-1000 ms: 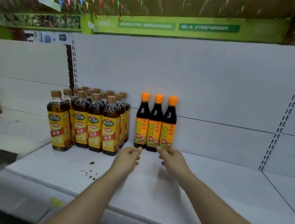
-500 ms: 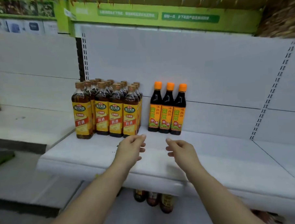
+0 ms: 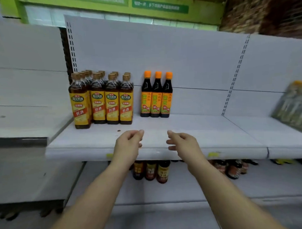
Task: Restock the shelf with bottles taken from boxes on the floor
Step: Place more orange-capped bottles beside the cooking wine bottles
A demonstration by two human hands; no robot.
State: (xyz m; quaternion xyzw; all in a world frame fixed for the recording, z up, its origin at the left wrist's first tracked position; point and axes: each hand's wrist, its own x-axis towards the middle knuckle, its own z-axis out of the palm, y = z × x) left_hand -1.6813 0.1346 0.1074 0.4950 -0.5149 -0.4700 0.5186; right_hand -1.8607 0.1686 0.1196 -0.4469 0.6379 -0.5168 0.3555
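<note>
Three dark bottles with orange caps (image 3: 154, 95) stand side by side at the back of the white shelf (image 3: 208, 134). To their left stands a block of several brown bottles with yellow labels (image 3: 101, 101). My left hand (image 3: 129, 143) and my right hand (image 3: 181, 140) hover over the shelf's front edge, well in front of the orange-capped bottles. Both hands hold nothing, with fingers loosely curled.
A lower shelf (image 3: 176, 189) carries small dark bottles (image 3: 150, 171) under the front edge and more jars (image 3: 234, 168) to the right. A blurred pack of bottles (image 3: 293, 104) sits at the far right. A white shelf (image 3: 26, 119) lies to the left.
Both hands have drawn back from the orange-capped bottles toward the shelf's front edge. The view has pulled away and the lower shelf has come into sight.
</note>
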